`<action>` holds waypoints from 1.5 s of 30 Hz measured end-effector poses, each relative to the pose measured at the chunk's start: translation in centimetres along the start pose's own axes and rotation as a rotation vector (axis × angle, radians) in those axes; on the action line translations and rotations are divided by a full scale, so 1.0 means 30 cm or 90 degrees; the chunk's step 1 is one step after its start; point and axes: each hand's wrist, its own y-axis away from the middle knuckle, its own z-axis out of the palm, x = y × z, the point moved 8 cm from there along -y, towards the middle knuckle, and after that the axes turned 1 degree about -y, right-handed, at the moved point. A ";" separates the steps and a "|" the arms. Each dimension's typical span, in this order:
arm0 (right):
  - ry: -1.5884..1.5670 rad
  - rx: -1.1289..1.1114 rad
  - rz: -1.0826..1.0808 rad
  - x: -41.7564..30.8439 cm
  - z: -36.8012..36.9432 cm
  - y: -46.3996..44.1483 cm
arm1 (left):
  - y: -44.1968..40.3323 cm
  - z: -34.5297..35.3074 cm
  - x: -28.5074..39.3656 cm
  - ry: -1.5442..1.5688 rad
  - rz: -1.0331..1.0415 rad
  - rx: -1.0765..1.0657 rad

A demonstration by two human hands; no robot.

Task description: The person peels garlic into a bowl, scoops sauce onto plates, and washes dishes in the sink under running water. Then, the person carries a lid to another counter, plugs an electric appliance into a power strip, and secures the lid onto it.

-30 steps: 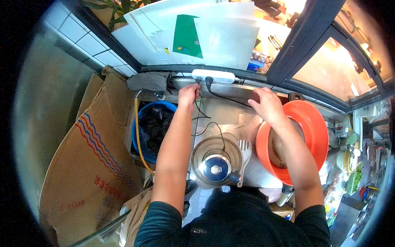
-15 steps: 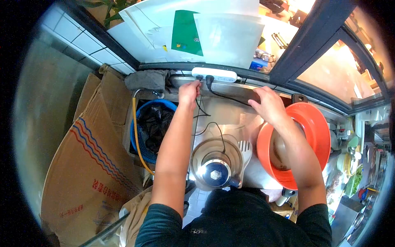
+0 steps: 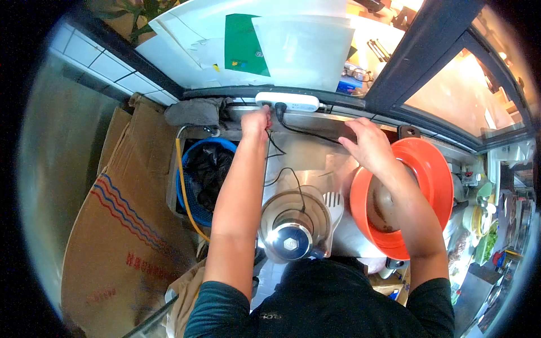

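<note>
My left hand (image 3: 256,122) is closed at the left end of a white power strip (image 3: 290,102), its fingers pinching a black plug whose cord hangs below. A second black plug (image 3: 280,107) sits in the strip beside it. My right hand (image 3: 366,141) is at the right, thumb and fingers apart, near the black cable (image 3: 310,134) and above the rim of an orange basin (image 3: 431,191). Between my forearms stands a round pot with a blue-and-silver topped appliance (image 3: 291,242) in it, a thin cord running to it. A slotted white spatula (image 3: 335,208) lies against its right side.
A blue basket (image 3: 183,183) lined with a black bag stands left of my left forearm, near a yellow hose (image 3: 184,194). Folded cardboard (image 3: 124,236) leans at the far left. A grey cloth (image 3: 194,112) lies beside the window frame.
The view has shifted slightly, so the strip and pot appear further left. My left hand has stayed at the plug, its fingers now nearer the strip. My right hand has barely moved.
</note>
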 end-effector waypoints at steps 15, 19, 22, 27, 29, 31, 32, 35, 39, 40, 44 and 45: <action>0.152 0.024 -0.148 -0.097 0.244 -0.370 | 0.267 -0.115 0.146 -0.154 0.132 0.102; 0.186 -0.008 -0.177 -0.082 0.316 -0.428 | 0.577 -0.343 0.170 -0.085 0.302 0.158; 0.213 -0.015 -0.186 -0.104 0.312 -0.426 | 0.802 -0.507 0.083 -0.076 0.342 0.216; 0.236 -0.061 -0.167 -0.095 0.333 -0.473 | 1.065 -0.669 -0.134 -0.195 0.348 0.270; 0.223 -0.115 -0.129 -0.068 0.366 -0.486 | 1.141 -0.682 -0.209 -0.190 0.337 0.261; 0.260 0.026 -0.189 -0.166 0.252 -0.410 | 1.176 -0.706 -0.279 -0.299 0.313 0.247; 0.234 0.042 -0.207 -0.200 0.209 -0.376 | 1.195 -0.707 -0.314 -0.366 0.330 0.229; 0.097 0.017 -0.241 -0.374 0.008 -0.173 | 1.241 -0.660 -0.379 -0.519 0.391 0.137; -0.094 -0.095 -0.196 -0.470 -0.108 0.216 | 1.299 -0.627 -0.407 -0.537 0.488 0.113; -0.111 -0.093 -0.196 -0.452 -0.095 0.322 | 1.324 -0.607 -0.380 -0.531 0.514 0.121; -0.199 -0.233 -0.044 -0.408 0.065 0.686 | 1.473 -0.414 -0.103 -0.557 0.737 0.007; -0.248 -0.207 -0.030 -0.384 0.138 0.715 | 1.499 -0.353 -0.047 -0.603 0.765 -0.033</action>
